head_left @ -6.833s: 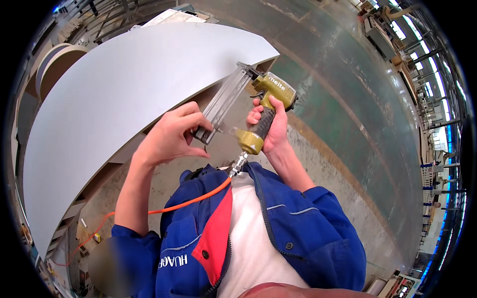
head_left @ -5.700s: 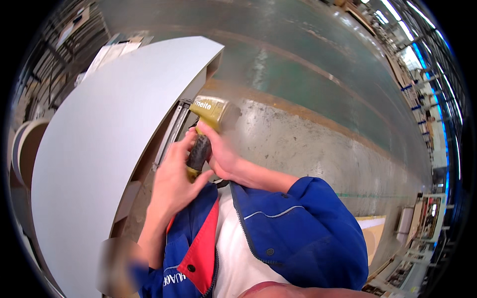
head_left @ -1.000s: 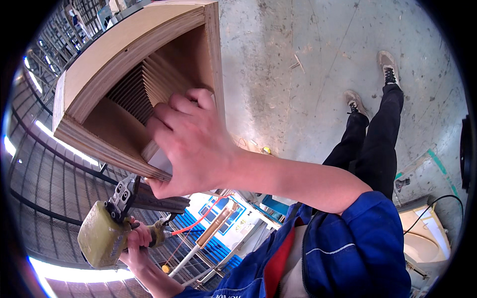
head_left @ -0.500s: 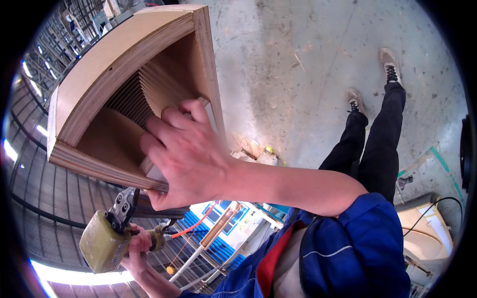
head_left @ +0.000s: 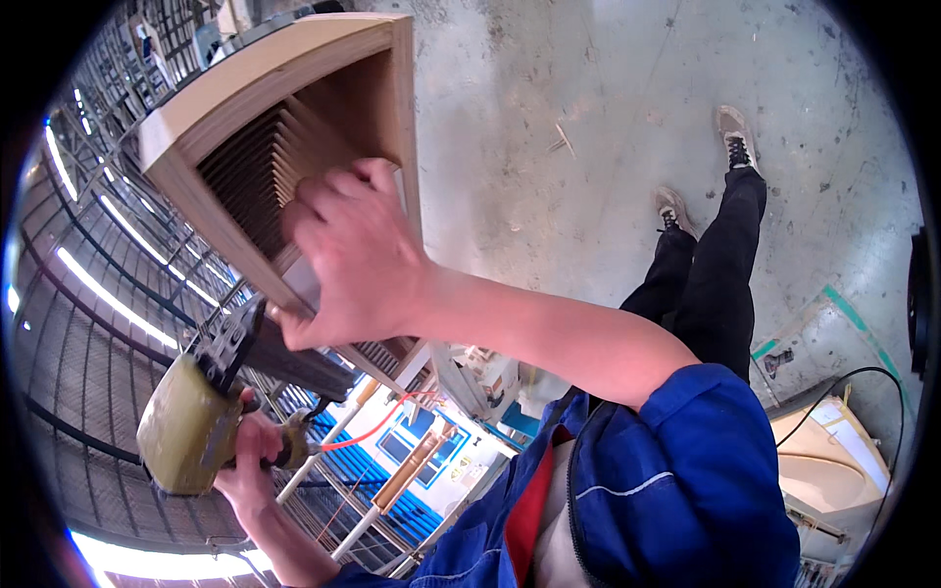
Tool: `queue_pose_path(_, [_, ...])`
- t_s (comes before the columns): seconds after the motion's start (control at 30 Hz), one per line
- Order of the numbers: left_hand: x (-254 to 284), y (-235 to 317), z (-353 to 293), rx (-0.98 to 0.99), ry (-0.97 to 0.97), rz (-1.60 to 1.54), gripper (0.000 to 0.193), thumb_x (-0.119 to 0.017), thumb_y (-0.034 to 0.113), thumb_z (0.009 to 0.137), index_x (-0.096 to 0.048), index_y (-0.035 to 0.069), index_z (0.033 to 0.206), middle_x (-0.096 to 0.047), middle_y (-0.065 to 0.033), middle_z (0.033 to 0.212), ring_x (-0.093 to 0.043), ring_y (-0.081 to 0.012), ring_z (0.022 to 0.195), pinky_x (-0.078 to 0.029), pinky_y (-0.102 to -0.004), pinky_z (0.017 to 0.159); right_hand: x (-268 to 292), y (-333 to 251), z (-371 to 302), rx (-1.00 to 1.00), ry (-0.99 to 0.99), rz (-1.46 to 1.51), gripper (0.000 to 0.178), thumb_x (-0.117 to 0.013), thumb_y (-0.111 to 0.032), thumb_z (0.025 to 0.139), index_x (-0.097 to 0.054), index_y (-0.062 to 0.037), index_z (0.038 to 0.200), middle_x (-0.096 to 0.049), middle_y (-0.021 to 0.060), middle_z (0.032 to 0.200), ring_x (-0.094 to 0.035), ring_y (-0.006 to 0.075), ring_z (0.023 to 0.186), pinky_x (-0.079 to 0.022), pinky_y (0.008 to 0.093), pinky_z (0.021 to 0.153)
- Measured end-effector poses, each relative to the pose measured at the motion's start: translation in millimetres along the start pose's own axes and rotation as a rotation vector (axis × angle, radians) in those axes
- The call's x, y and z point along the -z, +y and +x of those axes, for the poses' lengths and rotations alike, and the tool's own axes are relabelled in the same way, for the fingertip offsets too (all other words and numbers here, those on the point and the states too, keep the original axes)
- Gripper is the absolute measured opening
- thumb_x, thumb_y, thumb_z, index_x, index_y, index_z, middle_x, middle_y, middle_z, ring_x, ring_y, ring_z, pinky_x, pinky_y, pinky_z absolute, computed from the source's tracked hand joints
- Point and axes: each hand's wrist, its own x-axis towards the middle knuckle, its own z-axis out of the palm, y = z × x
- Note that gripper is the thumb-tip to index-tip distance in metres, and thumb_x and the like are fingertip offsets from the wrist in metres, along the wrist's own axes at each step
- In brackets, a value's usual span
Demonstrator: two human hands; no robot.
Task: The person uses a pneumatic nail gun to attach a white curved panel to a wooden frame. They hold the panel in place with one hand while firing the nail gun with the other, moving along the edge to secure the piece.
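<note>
A plywood box [head_left: 284, 78] with angled sides and a curved upper edge fills the upper left. Rows of thin slats [head_left: 257, 162] show inside its open face. My right hand [head_left: 358, 255] reaches across with its fingers curled over the box's near edge, and the thumb lies lower, by the bottom corner. The fingertips are partly hidden inside. My left hand [head_left: 257, 451] is wrapped round the handle of a yellow-green pneumatic nail gun [head_left: 186, 426]. The gun's dark nose is close to the lower corner of the box; whether they touch, I cannot tell.
An orange air hose [head_left: 377, 431] runs from the gun. Below are white pipes with a wooden roller [head_left: 407, 475] and a blue-and-white unit [head_left: 431, 451]. Wood scraps [head_left: 562, 140] lie on the concrete floor [head_left: 588, 59]. A pale wooden panel [head_left: 833, 456] and black cable are at lower right.
The box has turned and its lower left corner has shifted up and right, with my right hand moving upward on it. The nail gun and my left hand have moved slightly left and up.
</note>
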Motion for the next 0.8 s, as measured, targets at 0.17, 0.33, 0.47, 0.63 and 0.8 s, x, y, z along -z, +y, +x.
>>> queue_pose_path(0.17, [-6.3, -13.6, 0.9, -0.001, -0.039, -0.095, 0.043, -0.066, 0.015, 0.094, -0.049, -0.01, 0.125, -0.042, 0.0018, 0.065, -0.041, -0.0083, 0.053, -0.034, -0.0239, 0.051, -5.1, 2.0, 0.8, 0.05, 0.075, -0.004, 0.05, -0.076, -0.039, 0.049, -0.058, -0.004, 0.08, -0.055, 0.0117, 0.085, -0.054, 0.0287, 0.085, -0.034, 0.0418, 0.085])
queue_pose_path(0.33, [-9.6, -13.2, -1.2, -0.017, -0.026, -0.053, 0.039, -0.066, 0.017, 0.095, -0.052, -0.007, 0.123, -0.041, 0.0024, 0.065, -0.04, -0.0079, 0.052, -0.033, -0.0235, 0.05, -3.1, 3.5, 0.2, 0.058, 0.044, -0.007, 0.051, -0.076, -0.041, 0.05, -0.058, -0.0039, 0.08, -0.055, 0.0122, 0.086, -0.053, 0.0293, 0.085, -0.034, 0.0423, 0.086])
queue_pose_path(0.47, [-18.0, 3.7, -7.5, 0.065, 0.016, -0.008, 0.033, -0.066, 0.017, 0.095, -0.055, -0.005, 0.117, -0.041, 0.0027, 0.063, -0.04, -0.0073, 0.052, -0.033, -0.0233, 0.05, -3.6, 4.2, -0.9, 0.058, 0.048, -0.018, 0.053, -0.076, -0.044, 0.052, -0.059, -0.0031, 0.08, -0.056, 0.0131, 0.086, -0.054, 0.0303, 0.087, -0.034, 0.0423, 0.087])
queue_pose_path(0.63, [-26.1, 4.6, -5.1, 0.009, 0.035, -0.031, 0.022, -0.064, 0.012, 0.095, -0.06, -0.004, 0.109, -0.054, -0.0019, 0.066, -0.044, -0.0074, 0.049, -0.036, -0.0224, 0.049, -5.1, 10.0, -0.3, 0.057, -0.016, -0.118, 0.059, -0.076, -0.049, 0.055, -0.061, -0.0004, 0.084, -0.058, 0.0152, 0.09, -0.054, 0.0322, 0.091, -0.034, 0.0419, 0.089])
queue_pose_path(0.8, [-20.0, -24.7, -9.6, -0.007, 0.012, -0.281, 0.032, -0.064, 0.011, 0.095, -0.056, -0.006, 0.12, -0.053, -0.0021, 0.067, -0.044, -0.0073, 0.051, -0.037, -0.0222, 0.049, -7.1, 5.4, -7.6, 0.097, -0.004, -0.118, 0.066, -0.076, -0.058, 0.061, -0.063, 0.0017, 0.085, -0.059, 0.0163, 0.09, -0.055, 0.0329, 0.093, -0.034, 0.0425, 0.092])
